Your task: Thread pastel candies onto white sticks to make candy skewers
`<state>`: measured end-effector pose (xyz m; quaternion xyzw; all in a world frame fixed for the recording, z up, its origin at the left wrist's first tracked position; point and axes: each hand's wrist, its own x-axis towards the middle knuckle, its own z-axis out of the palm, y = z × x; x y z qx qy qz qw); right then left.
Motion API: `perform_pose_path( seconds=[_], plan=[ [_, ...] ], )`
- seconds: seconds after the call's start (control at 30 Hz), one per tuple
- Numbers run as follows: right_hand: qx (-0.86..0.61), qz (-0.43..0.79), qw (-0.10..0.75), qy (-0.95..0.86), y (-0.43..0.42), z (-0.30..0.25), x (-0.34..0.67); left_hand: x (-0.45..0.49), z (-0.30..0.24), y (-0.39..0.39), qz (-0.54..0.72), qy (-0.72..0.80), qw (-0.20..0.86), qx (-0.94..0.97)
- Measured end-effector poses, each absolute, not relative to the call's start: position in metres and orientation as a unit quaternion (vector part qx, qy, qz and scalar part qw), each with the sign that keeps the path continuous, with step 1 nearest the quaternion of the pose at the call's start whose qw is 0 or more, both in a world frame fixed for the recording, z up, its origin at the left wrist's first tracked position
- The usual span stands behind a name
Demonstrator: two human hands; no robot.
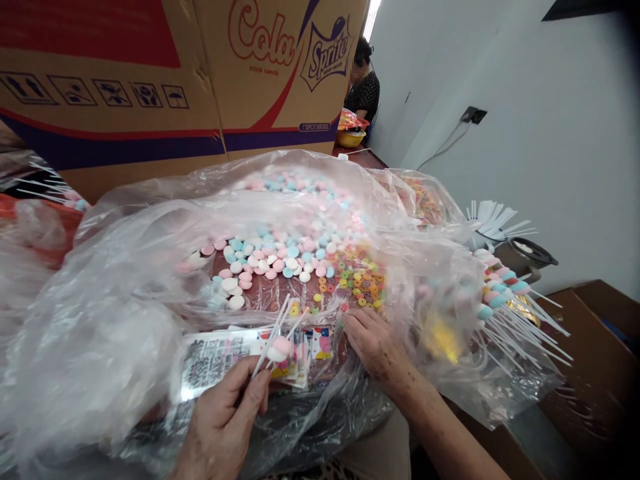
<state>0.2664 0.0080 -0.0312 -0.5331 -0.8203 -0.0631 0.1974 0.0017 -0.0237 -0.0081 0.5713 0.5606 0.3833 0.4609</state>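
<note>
In the lower middle, my left hand (225, 417) is closed, pinching thin white lollipop sticks (274, 333). A pink-and-white marshmallow (279, 348) sits by the sticks, just above the thumb. Farther right, my right hand (373, 340) has its fingers bent and drawn together at the near edge of a pile of small coloured ring candies (360, 273). Its fingertips are partly hidden, so whatever they pinch cannot be made out. Beyond both hands, pink, blue and white marshmallow pieces (273, 257) spread over the table inside a clear plastic bag (135, 233). Printed plastic packets (220, 357) lie beneath my left hand.
A large cardboard box (270, 100) stands behind the bag. At right are bundled candy sticks (520, 320), a holder of white sticks (493, 220) and a dark jug (525, 257). Another person (366, 90) sits far back, near a yellow basin (351, 139).
</note>
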Motion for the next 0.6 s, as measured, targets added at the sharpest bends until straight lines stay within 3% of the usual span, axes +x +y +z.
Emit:
perform_pose_path(
  seconds=[0.13, 0.27, 0.33, 0.43, 0.6],
  plan=[
    [-0.588, 0.046, 0.302, -0.749, 0.008, -0.029, 0.258, 0.006, -0.009, -0.027, 0.355, 0.556, 0.449, 0.603],
    [-0.590, 0.361, 0.506, -0.514, 0.011, -0.014, 0.246, 0.011, -0.003, -0.028, 0.319, 0.555, 0.438, 0.632],
    [-0.532, 0.486, 0.566, -0.401, 0.012, -0.005, 0.239, 0.014, 0.000, -0.026, 0.309, 0.555, 0.434, 0.639],
    [-0.473, 0.560, 0.596, -0.328, 0.013, 0.002, 0.231, 0.015, 0.003, -0.024, 0.299, 0.557, 0.435, 0.641],
    [-0.453, 0.580, 0.598, -0.316, 0.012, 0.000, 0.224, 0.014, 0.004, -0.022, 0.288, 0.555, 0.443, 0.642]
  ],
)
